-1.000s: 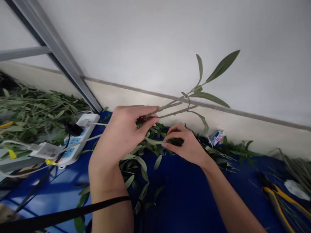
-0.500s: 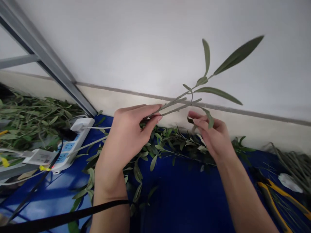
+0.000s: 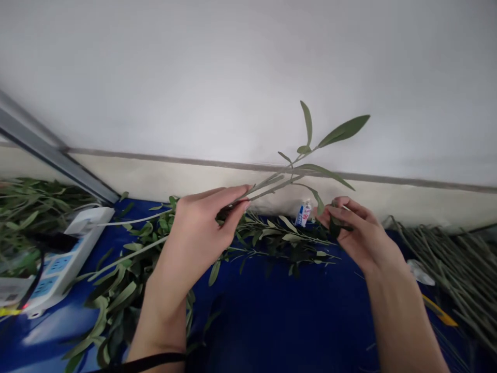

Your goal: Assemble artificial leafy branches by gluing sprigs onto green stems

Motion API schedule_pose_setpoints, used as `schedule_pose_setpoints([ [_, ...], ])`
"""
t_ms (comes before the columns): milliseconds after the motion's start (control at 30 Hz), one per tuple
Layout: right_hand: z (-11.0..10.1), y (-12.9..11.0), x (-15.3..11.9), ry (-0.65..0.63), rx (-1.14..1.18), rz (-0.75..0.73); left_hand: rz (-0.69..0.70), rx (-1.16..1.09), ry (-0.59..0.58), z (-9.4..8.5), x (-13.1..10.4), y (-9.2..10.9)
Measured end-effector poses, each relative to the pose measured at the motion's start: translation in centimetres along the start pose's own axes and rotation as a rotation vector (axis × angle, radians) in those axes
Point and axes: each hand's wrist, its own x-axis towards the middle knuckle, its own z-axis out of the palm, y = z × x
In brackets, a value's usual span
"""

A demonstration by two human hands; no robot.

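My left hand [image 3: 205, 228] pinches the lower end of a thin green leafy stem [image 3: 277, 181] between thumb and fingertips. The stem points up and to the right, with several long leaves at its far end. To the right of it, my right hand [image 3: 361, 228] is closed on dark green leaves [image 3: 337, 224], just past the stem's lowest hanging leaf. Below both hands, cut leafy branches [image 3: 287, 238] lie on the blue table surface [image 3: 287, 311].
A white power strip [image 3: 66, 259] with plugs and cables lies at the left, beside a leafy pile [image 3: 34, 207]. Bare stems [image 3: 438, 264] and a yellow handle [image 3: 438, 311] are at the right. A small labelled tube [image 3: 303, 213] rests near the wall [image 3: 194, 77].
The view has shifted, showing more of the bare stems at the right. The held stem sits lower and smaller. My right hand has moved down and right, and the labelled tube now shows.
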Motion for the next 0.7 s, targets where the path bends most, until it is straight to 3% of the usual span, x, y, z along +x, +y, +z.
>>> schedule_pose_setpoints([
  [133,-0.8,-2.1,-0.8,0.114,0.052,-0.271,0.026,0.014,-0.014,1.3,0.2,0.4],
  [200,-0.7,-3.1,-1.6,0.111,0.020,-0.379,0.041,0.016,-0.015,1.8,0.2,0.4],
  [300,0.6,-3.6,-2.7,-0.013,-0.190,-0.357,0.048,0.017,-0.012,2.3,0.2,0.5],
  [433,3.1,-2.5,-3.0,-0.113,-0.485,-0.287,0.078,0.013,0.007,2.6,0.3,0.9],
  [567,4.6,-1.2,-2.4,-0.001,-0.594,-0.323,0.099,-0.011,0.011,2.7,0.3,1.6],
  [700,4.8,-0.8,-1.9,0.094,-0.476,-0.388,0.130,-0.021,0.016,2.8,0.3,2.1],
])
